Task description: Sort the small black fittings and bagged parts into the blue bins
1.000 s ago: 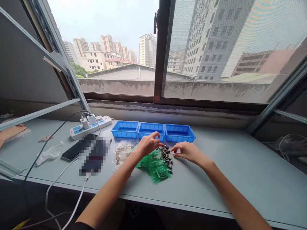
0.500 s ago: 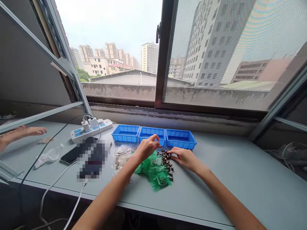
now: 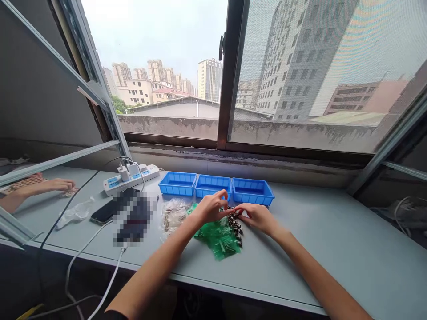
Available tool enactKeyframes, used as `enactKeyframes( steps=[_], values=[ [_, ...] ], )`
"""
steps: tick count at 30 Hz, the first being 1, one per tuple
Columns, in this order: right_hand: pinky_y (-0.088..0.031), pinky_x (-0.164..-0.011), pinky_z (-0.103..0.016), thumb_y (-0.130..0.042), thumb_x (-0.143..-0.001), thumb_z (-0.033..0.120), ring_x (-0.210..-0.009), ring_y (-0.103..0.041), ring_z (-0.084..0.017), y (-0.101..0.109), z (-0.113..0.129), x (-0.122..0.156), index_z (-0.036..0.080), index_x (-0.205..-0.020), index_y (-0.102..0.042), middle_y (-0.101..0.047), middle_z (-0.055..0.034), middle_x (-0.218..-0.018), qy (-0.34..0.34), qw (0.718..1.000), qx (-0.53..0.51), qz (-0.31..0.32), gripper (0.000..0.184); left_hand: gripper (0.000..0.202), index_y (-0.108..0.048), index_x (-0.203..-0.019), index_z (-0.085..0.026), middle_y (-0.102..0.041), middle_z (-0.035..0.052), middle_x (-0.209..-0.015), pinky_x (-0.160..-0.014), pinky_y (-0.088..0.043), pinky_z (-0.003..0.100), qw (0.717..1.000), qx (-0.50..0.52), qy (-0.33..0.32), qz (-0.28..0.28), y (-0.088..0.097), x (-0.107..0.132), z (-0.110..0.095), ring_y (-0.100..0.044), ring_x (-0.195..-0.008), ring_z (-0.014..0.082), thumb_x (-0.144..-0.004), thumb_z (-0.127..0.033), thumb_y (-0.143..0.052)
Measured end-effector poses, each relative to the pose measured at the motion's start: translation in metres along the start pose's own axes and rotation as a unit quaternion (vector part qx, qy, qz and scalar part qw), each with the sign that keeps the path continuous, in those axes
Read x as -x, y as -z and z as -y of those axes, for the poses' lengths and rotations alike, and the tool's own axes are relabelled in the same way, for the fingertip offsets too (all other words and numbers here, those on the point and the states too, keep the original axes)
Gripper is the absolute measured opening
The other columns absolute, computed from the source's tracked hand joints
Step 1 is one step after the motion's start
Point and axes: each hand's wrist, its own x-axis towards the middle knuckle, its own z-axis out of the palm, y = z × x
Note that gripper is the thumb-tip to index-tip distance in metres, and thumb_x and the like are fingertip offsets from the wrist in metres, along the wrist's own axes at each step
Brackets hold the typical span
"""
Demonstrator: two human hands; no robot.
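Note:
My left hand (image 3: 211, 208) and my right hand (image 3: 256, 218) meet fingertip to fingertip over a pile of small dark metal parts (image 3: 236, 226) on the grey table. The fingers of both hands are curled into a pinch at the top of the pile; what they hold is too small to make out. The pile lies on the right edge of a heap of green plastic bags (image 3: 218, 239). Clear bags of pale parts (image 3: 172, 213) lie just left of my left wrist. Three blue trays (image 3: 252, 190) stand in a row behind my hands.
A white power strip (image 3: 131, 177) with chargers and cables sits at the back left, beside a dark phone (image 3: 106, 212) and a crumpled clear bag (image 3: 75, 214). Another person's hand (image 3: 62, 184) rests at the far left. The window sill runs behind the trays.
My two hands have drawn together over the dark parts; the right moved left into the pile. The other person's hand at the far left has reached further onto the table.

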Motion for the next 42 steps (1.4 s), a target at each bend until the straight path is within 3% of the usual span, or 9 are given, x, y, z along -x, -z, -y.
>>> enactKeyframes(
  steps=[7, 12, 18, 23, 27, 30, 34, 37, 42],
  values=[
    [-0.041, -0.061, -0.024, -0.057, -0.081, 0.017, -0.068, -0.060, -0.015, -0.001, 0.000, 0.001, 0.024, -0.090, -0.068, -0.070, 0.0005, -0.088, 0.011, 1.000, -0.004, 0.012, 0.016, 0.027, -0.068, -0.076, -0.017, -0.061, 0.0030, -0.094, -0.057, -0.043, 0.021, 0.999, -0.015, 0.009, 0.031, 0.002, 0.001, 0.000, -0.061, -0.071, 0.0119, -0.086, -0.040, -0.057],
    [-0.039, -0.058, -0.025, -0.057, -0.081, 0.020, -0.063, -0.057, -0.015, -0.003, -0.002, -0.001, 0.024, -0.087, -0.071, -0.069, -0.0015, -0.087, 0.027, 1.000, -0.008, 0.008, 0.015, 0.026, -0.068, -0.076, -0.017, -0.061, 0.0033, -0.091, -0.061, -0.044, 0.022, 1.000, -0.016, -0.008, 0.021, 0.000, 0.000, 0.000, -0.061, -0.074, 0.0131, -0.083, -0.041, -0.061],
    [-0.041, -0.058, -0.025, -0.054, -0.078, 0.024, -0.063, -0.056, -0.015, 0.008, -0.012, -0.003, 0.023, -0.084, -0.071, -0.069, -0.0034, -0.083, 0.038, 0.989, -0.135, -0.054, 0.018, 0.027, -0.069, -0.081, -0.018, -0.061, 0.0029, -0.090, -0.067, -0.047, 0.024, 1.000, -0.001, -0.022, -0.013, -0.006, -0.002, 0.007, -0.061, -0.076, 0.0143, -0.077, -0.045, -0.066],
    [-0.040, -0.052, -0.027, -0.062, -0.070, 0.038, -0.052, -0.048, -0.012, 0.010, -0.012, -0.007, 0.020, -0.083, -0.071, -0.069, -0.0053, -0.083, -0.055, 0.952, -0.270, -0.129, 0.024, 0.024, -0.069, -0.086, -0.018, -0.061, 0.0033, -0.093, -0.066, -0.048, 0.023, 0.999, 0.006, -0.016, -0.038, -0.009, -0.003, 0.015, -0.062, -0.073, 0.0133, -0.076, -0.039, -0.069],
    [-0.039, -0.051, -0.026, -0.069, -0.061, 0.046, -0.058, -0.052, -0.014, 0.004, 0.002, -0.009, 0.018, -0.080, -0.070, -0.068, -0.0060, -0.080, -0.110, 0.906, -0.393, -0.117, 0.033, 0.026, -0.066, -0.096, -0.018, -0.062, 0.0030, -0.092, -0.063, -0.049, 0.022, 0.998, 0.000, -0.025, -0.060, -0.008, -0.003, 0.013, -0.063, -0.074, 0.0137, -0.078, -0.037, -0.067],
    [-0.031, -0.046, -0.024, -0.073, -0.056, 0.049, -0.051, -0.044, -0.010, 0.002, 0.012, -0.010, 0.018, -0.082, -0.070, -0.067, -0.0047, -0.077, -0.147, 0.873, -0.455, -0.097, 0.040, 0.026, -0.064, -0.099, -0.019, -0.062, 0.0017, -0.091, -0.062, -0.049, 0.021, 0.996, -0.005, -0.030, -0.085, -0.009, -0.003, 0.012, -0.064, -0.073, 0.0133, -0.080, -0.037, -0.065],
    [-0.025, -0.046, -0.023, -0.077, -0.048, 0.050, -0.049, -0.034, -0.007, 0.002, 0.015, -0.012, 0.017, -0.079, -0.071, -0.059, 0.0002, -0.063, -0.195, 0.836, -0.499, -0.119, 0.046, 0.025, -0.064, -0.094, -0.020, -0.063, 0.0016, -0.091, -0.059, -0.049, 0.021, 0.995, -0.013, -0.027, -0.094, -0.010, -0.002, 0.013, -0.065, -0.071, 0.0129, -0.081, -0.041, -0.062],
    [-0.023, -0.047, -0.023, -0.078, -0.045, 0.050, -0.050, -0.032, -0.007, 0.002, 0.015, -0.013, 0.017, -0.078, -0.072, -0.054, 0.0024, -0.058, -0.217, 0.822, -0.512, -0.122, 0.047, 0.025, -0.064, -0.094, -0.020, -0.062, 0.0019, -0.092, -0.058, -0.049, 0.021, 0.996, -0.016, -0.023, -0.080, -0.010, -0.002, 0.015, -0.065, -0.071, 0.0133, -0.081, -0.041, -0.062],
    [-0.020, -0.049, -0.024, -0.078, -0.047, 0.050, -0.051, -0.031, -0.007, -0.001, 0.017, -0.014, 0.018, -0.079, -0.071, -0.057, 0.0007, -0.066, -0.205, 0.819, -0.529, -0.091, 0.046, 0.028, -0.062, -0.101, -0.020, -0.062, 0.0017, -0.094, -0.060, -0.049, 0.021, 0.997, 0.006, -0.014, -0.071, -0.010, -0.001, 0.010, -0.065, -0.074, 0.0130, -0.081, -0.040, -0.064]
  ],
)
